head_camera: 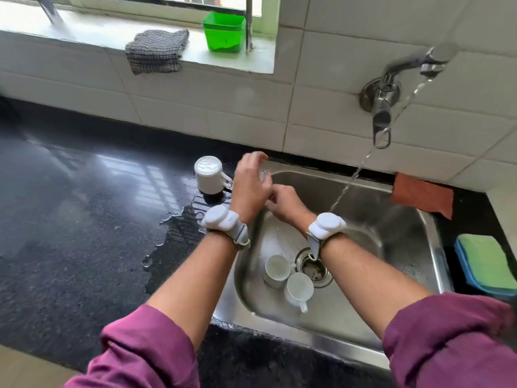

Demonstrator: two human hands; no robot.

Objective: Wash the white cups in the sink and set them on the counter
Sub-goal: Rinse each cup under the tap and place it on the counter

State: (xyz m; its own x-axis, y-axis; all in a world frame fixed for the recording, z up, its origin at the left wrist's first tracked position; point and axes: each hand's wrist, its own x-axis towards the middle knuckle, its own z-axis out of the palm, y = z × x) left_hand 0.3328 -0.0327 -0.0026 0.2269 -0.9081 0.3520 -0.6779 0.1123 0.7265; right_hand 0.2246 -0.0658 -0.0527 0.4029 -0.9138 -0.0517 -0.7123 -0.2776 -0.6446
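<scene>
Left hand [251, 182] is hovering open just right of the upturned white cup [208, 175]; right hand [284, 204] is hanging loosely curled, empty, over the sink [369, 219].

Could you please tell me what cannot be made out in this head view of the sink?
Head view, right hand: blur where its fingers meet the left hand hides whether it holds anything.
Head view, inverted cup on the counter: base marking too small to read.
Head view, left cup in the sink: blur hides whether its inside is clean.
Head view, green pad: cut off by the right edge.
</scene>
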